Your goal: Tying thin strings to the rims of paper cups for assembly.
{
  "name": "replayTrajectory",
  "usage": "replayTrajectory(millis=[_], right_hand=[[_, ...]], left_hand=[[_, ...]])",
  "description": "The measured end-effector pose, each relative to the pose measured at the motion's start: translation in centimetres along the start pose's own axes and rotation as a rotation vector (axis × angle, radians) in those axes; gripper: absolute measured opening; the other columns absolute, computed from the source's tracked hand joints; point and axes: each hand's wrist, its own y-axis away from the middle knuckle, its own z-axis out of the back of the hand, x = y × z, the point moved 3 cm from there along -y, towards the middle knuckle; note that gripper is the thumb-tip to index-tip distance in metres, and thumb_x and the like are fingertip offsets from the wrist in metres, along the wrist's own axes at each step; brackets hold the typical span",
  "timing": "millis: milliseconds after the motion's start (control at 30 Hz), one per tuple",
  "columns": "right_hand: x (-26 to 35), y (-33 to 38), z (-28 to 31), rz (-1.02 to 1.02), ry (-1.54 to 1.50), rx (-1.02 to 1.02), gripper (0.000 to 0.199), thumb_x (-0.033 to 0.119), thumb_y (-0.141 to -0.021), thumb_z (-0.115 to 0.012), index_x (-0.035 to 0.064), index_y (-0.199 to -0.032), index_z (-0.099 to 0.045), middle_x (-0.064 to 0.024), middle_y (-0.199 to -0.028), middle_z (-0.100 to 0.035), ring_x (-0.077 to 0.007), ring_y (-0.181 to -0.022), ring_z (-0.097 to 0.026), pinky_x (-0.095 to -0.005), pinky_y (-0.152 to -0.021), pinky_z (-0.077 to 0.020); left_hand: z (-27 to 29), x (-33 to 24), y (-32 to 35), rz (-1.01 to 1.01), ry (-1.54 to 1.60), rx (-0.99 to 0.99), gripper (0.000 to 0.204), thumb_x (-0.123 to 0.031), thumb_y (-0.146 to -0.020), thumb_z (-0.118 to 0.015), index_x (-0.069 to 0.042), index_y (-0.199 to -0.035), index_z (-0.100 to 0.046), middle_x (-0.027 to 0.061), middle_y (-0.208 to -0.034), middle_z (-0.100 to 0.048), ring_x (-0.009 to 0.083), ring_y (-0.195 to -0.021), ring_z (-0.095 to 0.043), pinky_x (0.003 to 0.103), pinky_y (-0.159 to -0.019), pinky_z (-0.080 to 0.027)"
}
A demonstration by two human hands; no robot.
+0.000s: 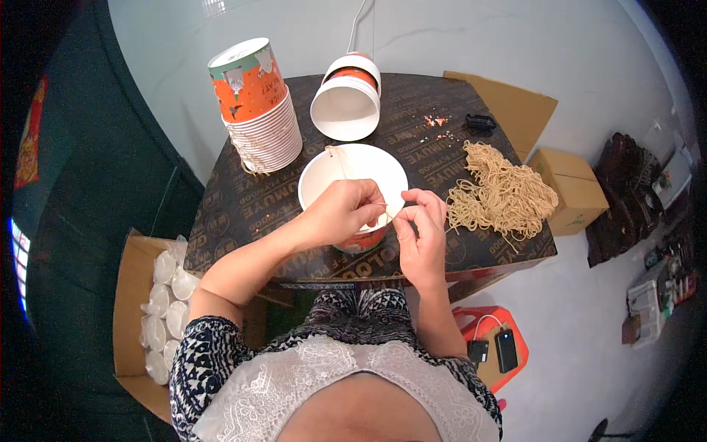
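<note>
A white-lined paper bucket [379,168] with an orange outside stands upright at the table's near edge, its mouth facing up. Beige cord [341,163] passes through the far left of its rim and hangs down inside. My left hand [345,211] reaches over the bucket, thumb and fingers pinched on a cord end by the near right rim. Just right of it, my right hand [421,234] pinches the same bit of cord at the rim's outside. The fingertips nearly meet, and the exact shape of the cord between them is too small to make out.
A tall stack of orange paper buckets [254,96], upside down with cord handles, stands far left. More buckets [346,110] lie sideways at the back. A tangled cord pile [501,193] and a black object [480,122] sit right. A carton of white-wrapped stacks [127,309] is lower left.
</note>
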Motion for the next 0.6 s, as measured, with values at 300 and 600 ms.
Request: replayTrajectory(millis=[300, 600], right_hand=[[1.3, 1.1, 0.7, 0.081, -0.003, 0.125, 0.006, -0.002, -0.085, -0.059, 0.0006, -0.088, -0.055, -0.0167, -0.107, -0.051, -0.0284, -0.092, -0.051, -0.0350, -0.082, -0.0435], [0.5, -0.3, -0.5, -0.345, -0.612, 0.217, 0.007, -0.001, -0.096, -0.051, -0.0016, -0.102, -0.054, -0.0104, -0.096, -0.061, -0.0076, -0.065, -0.055, -0.0244, -0.057, -0.0464]], left_hand=[[0.5, 0.8, -0.9, 0.136, 0.069, 0.034, 0.011, -0.008, -0.089, -0.062, 0.002, -0.084, -0.062, 0.0092, -0.067, -0.064, 0.0138, -0.062, -0.061, 0.032, -0.058, -0.048], [0.6, -1.3, 0.1, -0.057, -0.050, 0.052, 0.012, -0.011, -0.088, -0.063, 0.001, -0.085, -0.065, 0.0103, -0.069, -0.065, 0.0167, -0.062, -0.061, 0.034, -0.060, -0.049]])
